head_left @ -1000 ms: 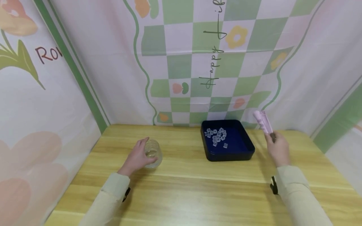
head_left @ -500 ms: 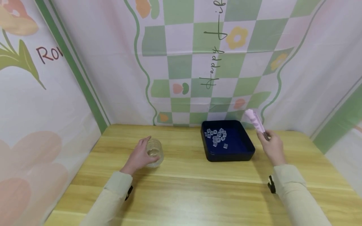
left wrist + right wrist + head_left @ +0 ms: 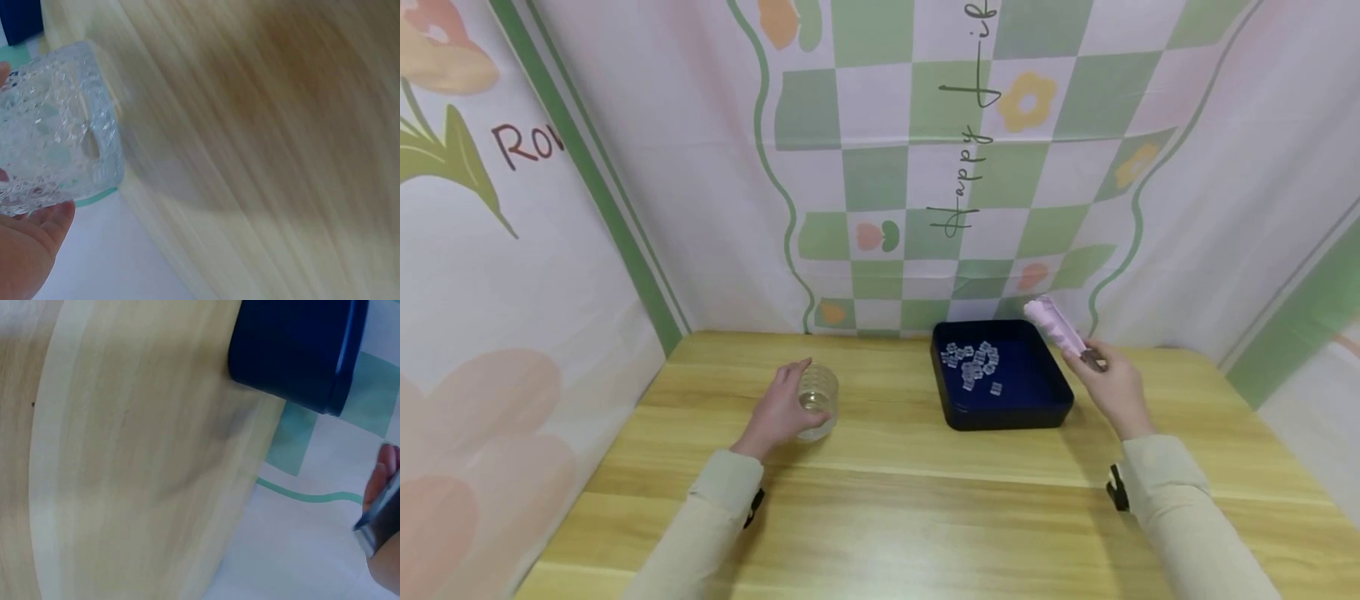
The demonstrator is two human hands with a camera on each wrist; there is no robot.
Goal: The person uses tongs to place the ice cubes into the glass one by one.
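My left hand (image 3: 778, 408) grips a clear drinking glass (image 3: 820, 393) from its left side, thumb in front and fingers behind. Close up in the left wrist view, the glass (image 3: 62, 125) has a faceted, textured wall and a thick smooth base. My right hand (image 3: 1116, 390) holds tongs (image 3: 1054, 323) with lilac, scalloped ends and a dark metal handle. Those ends point up and left, overlapping the tray's back right corner in the head view. Inside the dark blue square tray (image 3: 1011, 419), several small clear cubes (image 3: 976, 365) lie mostly on the left side.
The wooden table (image 3: 880, 517) ends at a printed curtain (image 3: 880, 183) behind the tray. Another curtain (image 3: 550, 333) hangs along the left edge. Bare wood lies between glass and tray.
The tongs have swung left from beside the tray to over its back right corner, my right hand moving with them. My left hand and the glass have shifted slightly right.
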